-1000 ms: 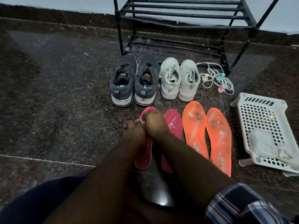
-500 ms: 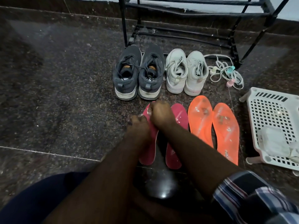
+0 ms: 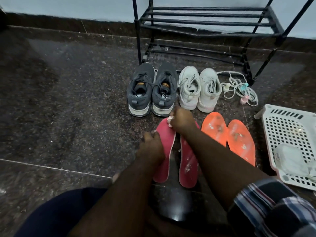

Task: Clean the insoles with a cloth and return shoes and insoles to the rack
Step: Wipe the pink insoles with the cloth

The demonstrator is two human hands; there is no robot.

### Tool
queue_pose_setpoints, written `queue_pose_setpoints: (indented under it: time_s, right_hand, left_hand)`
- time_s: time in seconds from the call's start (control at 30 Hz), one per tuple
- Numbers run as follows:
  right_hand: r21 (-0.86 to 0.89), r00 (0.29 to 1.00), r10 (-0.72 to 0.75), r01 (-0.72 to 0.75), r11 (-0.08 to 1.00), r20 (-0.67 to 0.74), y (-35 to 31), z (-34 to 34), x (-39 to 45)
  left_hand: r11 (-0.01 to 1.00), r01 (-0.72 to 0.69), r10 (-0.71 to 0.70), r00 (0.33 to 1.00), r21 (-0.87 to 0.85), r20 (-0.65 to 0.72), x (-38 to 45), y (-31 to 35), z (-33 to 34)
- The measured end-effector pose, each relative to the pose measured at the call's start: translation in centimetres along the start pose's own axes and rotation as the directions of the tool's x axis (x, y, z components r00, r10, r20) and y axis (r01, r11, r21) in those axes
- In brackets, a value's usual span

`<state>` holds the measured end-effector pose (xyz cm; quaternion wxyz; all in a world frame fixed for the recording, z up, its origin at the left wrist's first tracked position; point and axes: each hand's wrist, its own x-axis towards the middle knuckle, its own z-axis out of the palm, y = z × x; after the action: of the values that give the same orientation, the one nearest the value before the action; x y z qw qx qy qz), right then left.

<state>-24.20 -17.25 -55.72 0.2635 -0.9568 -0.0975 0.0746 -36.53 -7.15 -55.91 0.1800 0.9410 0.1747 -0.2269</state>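
- Fingers of the right hand (image 3: 182, 119) are curled round a pale cloth (image 3: 170, 120) at the toe of the left pink insole (image 3: 165, 147); the left hand (image 3: 151, 147) grips that insole's edge.
- Hard rubbing could buckle the insole or skid it into the grey shoes (image 3: 151, 89).
- Loosened grime might drop on the second pink insole (image 3: 188, 161).
- Orange insoles (image 3: 229, 135) look dirty yet; the rack (image 3: 205, 23) is bare.

A pink insole (image 3: 165, 147) lay flat, a pale cloth (image 3: 170, 119), seemingly crumpled, pressed at its toe end beside its twin (image 3: 188, 161).
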Motion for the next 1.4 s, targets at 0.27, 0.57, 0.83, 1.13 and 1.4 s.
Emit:
queue_pose_setpoints:
  time_s: [0.27,0.57,0.83,1.13,1.4]
  right_hand:
    - [0.670,0.967,0.229,-0.244,0.702,0.112,1.7,-1.6,-2.5]
    - [0.192,0.997,-0.074,0.067,0.979,0.034,0.3,0.3,-3.7]
    - [-0.293,0.981,-0.193,0.189,0.937,0.018,-0.9,0.9,-2.4]
    - [-0.263,0.960,-0.210,0.254,0.931,0.185,-0.8,2.1,-3.6]
    - [-0.140,0.996,-0.052,0.061,0.988,0.068,0.1,-0.8,-0.1]
  left_hand:
    - [0.991,0.113,-0.108,0.991,-0.068,0.076,0.5,0.6,-0.7]
    - [0.994,0.057,-0.057,0.998,-0.098,0.005,0.9,0.5,-0.8]
    - [0.995,0.018,-0.017,1.000,-0.095,0.003,0.7,0.5,-0.5]
    - [0.990,0.020,-0.030,0.997,-0.137,-0.072,0.4,1.0,-0.4]
    - [0.991,0.066,-0.072,0.996,-0.119,-0.049,1.0,0.8,-0.2]
